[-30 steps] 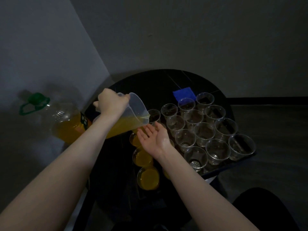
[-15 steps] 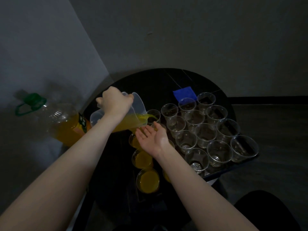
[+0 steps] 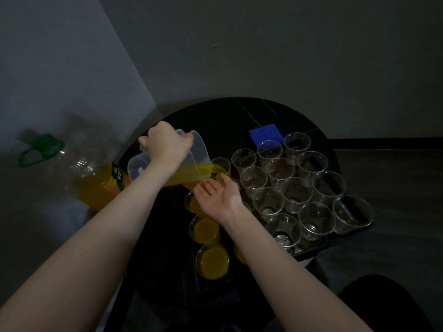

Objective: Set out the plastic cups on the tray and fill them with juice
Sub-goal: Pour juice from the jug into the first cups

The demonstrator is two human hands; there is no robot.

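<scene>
My left hand (image 3: 166,146) grips a clear plastic jug (image 3: 191,164) of orange juice, tipped far to the right, its spout over a cup (image 3: 221,165) at the far left of the tray. My right hand (image 3: 217,198) lies open, palm up, just below the spout and above the left column of cups. Several clear empty cups (image 3: 296,195) stand in rows on the dark tray (image 3: 318,249). Nearer me, cups filled with juice (image 3: 212,261) stand in the left column; some are hidden under my right forearm.
A large juice bottle (image 3: 93,180) with a green cap stands at the left beside the round black table (image 3: 223,121). A blue cloth (image 3: 265,135) lies behind the cups. Walls close in at the back and left. A dark shape fills the lower right corner.
The jug has tipped further and dropped lower, its rear end swinging down to the left, and juice now reaches the spout. My right hand stays under it, palm up.
</scene>
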